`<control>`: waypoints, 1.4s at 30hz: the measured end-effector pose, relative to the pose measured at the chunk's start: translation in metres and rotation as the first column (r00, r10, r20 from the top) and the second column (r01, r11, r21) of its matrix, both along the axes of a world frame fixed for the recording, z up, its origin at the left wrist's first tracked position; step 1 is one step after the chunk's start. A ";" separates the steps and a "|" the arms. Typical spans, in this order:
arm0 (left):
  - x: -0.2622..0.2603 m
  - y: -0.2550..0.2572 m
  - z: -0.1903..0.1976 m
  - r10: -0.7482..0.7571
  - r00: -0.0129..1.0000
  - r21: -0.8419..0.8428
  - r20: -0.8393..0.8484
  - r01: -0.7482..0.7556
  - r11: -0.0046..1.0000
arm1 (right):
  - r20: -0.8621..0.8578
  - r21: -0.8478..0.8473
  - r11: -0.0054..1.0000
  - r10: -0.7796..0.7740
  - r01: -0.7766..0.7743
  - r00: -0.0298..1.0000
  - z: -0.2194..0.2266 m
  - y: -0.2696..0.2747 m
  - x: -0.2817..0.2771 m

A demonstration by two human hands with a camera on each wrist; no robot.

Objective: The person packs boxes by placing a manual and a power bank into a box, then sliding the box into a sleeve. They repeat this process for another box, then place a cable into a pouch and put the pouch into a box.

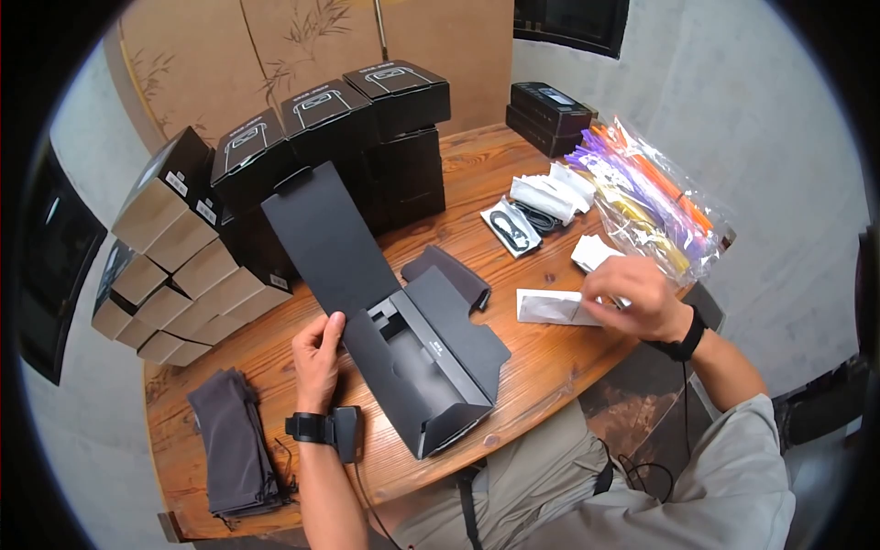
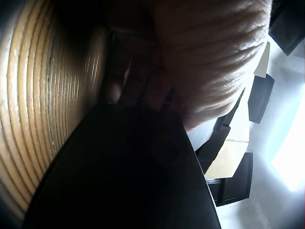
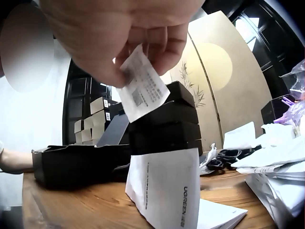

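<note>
Left hand (image 1: pixel 316 362): grips the left wall of the black box, thumb over the top edge; a black strap circles its wrist
Right hand (image 1: pixel 637 293): pinches a small printed paper slip (image 3: pixel 145 93) between thumb and fingers, above the bench
Black box (image 1: pixel 380 380): lies on the bench (image 1: pixel 541 380) in front of the person, unfolded, its long lid panel tilted up toward the stacked boxes and a notched flap spread to the right; an insert with cut-outs runs along the inside
Paper slip: hangs from the right hand's fingertips, corner down, with lines of small text and a square code
White leaflet (image 1: pixel 555 307): on the bench just beside the right hand, to the right of the black box
Dark grey cloth (image 1: pixel 449 270): behind the black box, partly hidden by its flap
Dark drawstring pouches (image 1: pixel 229 440): piled left of the left hand
Bagged cables (image 1: pixel 513 229): beyond the leaflet, beside white packets (image 1: pixel 555 192)
Clear bag (image 1: pixel 646 197): at the bench's right side, filled with purple, orange and yellow strips
Stacked black boxes (image 1: pixel 399 170): at the back, with line drawings on their tops
Tan-sided boxes (image 1: pixel 197 266): stacked at the far left
Small black boxes (image 1: pixel 550 119): a pair at the back right
</note>
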State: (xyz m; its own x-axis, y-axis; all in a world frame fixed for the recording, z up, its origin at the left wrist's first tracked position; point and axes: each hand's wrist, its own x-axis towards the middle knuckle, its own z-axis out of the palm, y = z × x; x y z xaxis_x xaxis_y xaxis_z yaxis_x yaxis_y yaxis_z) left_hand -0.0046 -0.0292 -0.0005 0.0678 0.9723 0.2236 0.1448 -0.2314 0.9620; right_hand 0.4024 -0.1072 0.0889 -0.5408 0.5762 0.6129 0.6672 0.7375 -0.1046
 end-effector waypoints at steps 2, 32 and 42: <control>0.002 -0.001 0.003 0.002 1.000 -0.006 0.015 -0.002 1.000 | 0.138 0.014 0.999 0.035 -0.037 0.990 -0.009 -0.001 -0.002; 0.001 -0.001 0.001 -0.004 1.000 -0.008 0.011 0.004 1.000 | 0.098 -0.355 0.915 -0.169 0.193 0.981 -0.035 0.014 0.006; 0.001 -0.001 0.001 0.004 1.000 -0.011 0.005 -0.004 1.000 | 0.253 -0.285 0.943 -0.098 0.171 0.962 -0.044 0.005 0.000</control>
State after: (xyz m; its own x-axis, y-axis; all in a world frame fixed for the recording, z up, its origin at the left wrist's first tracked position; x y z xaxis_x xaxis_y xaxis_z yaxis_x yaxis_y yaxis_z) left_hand -0.0036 -0.0302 0.0009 0.0627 0.9749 0.2135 0.1404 -0.2204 0.9653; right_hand 0.4028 -0.1023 0.0449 -0.5509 0.7914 0.2650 0.7906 0.5966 -0.1382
